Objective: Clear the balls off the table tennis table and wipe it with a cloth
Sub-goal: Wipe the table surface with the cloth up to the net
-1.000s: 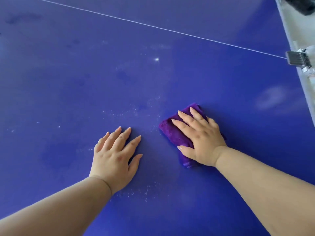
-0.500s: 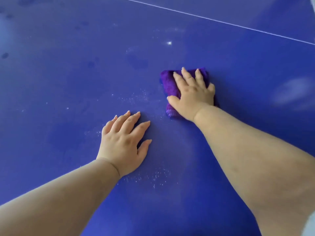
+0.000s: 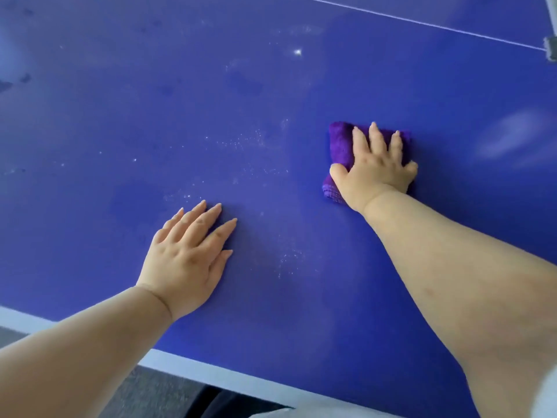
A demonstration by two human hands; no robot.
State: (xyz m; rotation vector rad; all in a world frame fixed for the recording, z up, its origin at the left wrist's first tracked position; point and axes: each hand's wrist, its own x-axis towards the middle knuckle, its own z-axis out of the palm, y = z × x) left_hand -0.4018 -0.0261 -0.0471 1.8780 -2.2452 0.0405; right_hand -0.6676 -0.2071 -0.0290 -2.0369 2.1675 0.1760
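A folded purple cloth [image 3: 340,146] lies on the blue table tennis table [image 3: 120,116], right of centre. My right hand [image 3: 375,165] presses flat on top of it, fingers spread, covering most of the cloth. My left hand [image 3: 188,256] rests palm down on the bare table nearer to me, fingers apart, holding nothing. White specks of dust [image 3: 241,140] are scattered between and beyond the hands. No ball is in view.
The table's white near edge [image 3: 211,372] runs along the bottom, with grey floor [image 3: 144,390] below it. A thin white line [image 3: 422,24] crosses the far top. A metal net clamp [image 3: 551,52] sits at the right edge.
My right hand has slid the cloth away from me and then to the right across the table. The left hand stays planted. The view has dropped, showing the near edge.
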